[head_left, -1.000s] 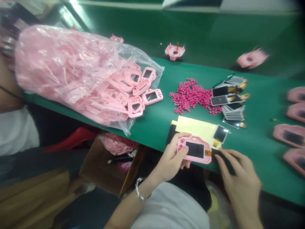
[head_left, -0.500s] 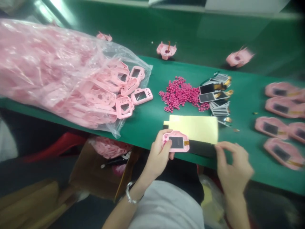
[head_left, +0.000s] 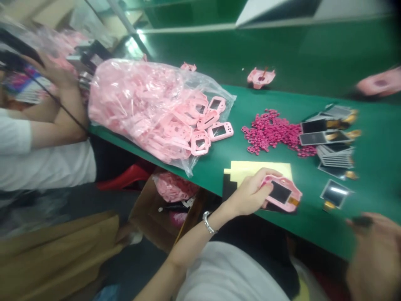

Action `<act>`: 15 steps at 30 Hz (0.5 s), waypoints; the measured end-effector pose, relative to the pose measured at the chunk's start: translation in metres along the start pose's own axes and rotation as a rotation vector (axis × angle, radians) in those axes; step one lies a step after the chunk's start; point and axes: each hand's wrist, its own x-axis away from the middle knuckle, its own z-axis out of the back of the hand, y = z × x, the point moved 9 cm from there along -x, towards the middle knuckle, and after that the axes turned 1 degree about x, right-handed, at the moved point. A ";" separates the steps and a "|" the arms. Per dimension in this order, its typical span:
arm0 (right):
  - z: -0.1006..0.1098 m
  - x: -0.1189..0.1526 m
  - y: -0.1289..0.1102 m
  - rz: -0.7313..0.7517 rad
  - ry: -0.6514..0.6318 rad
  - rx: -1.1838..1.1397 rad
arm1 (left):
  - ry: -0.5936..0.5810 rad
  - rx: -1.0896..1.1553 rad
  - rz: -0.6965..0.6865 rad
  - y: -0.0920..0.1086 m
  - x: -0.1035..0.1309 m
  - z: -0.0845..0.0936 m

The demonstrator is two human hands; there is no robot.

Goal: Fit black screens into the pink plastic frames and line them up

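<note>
My left hand grips a pink game-console shell by its left end, thumb on the front. Set in the shell is a dark screen with an orange ribbon at its right end. Beneath this hand lie a yellow backing sheet and a black sheet, both partly covered. My right hand, blurred at the right edge, pinches a small black piece. Between the hands, a loose display screen rests on the green table.
A clear bag of pink shells fills the table's left. Small magenta parts form a heap beside stacked display screens. Pink pieces stand along the back. Another person's arm is at far left. Below sits a carton.
The view has swung left, bringing another person into sight. My left hand carried the shell rightward across the sheets. My right hand left the black sheet's edge and moved right with the black piece.
</note>
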 end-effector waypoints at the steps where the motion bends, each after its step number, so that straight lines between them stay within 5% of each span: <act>1: -0.004 -0.001 -0.005 -0.035 -0.044 -0.042 | -0.015 0.060 0.017 0.003 0.002 0.000; 3: -0.020 0.001 -0.028 -0.015 -0.223 -0.027 | -0.016 0.171 0.046 0.010 0.010 -0.002; 7: -0.059 0.016 -0.084 0.248 -0.568 0.156 | 0.060 0.194 0.071 0.022 0.035 -0.004; 15: -0.073 0.026 -0.110 0.425 -0.631 0.237 | 0.138 0.146 0.082 0.026 0.056 -0.006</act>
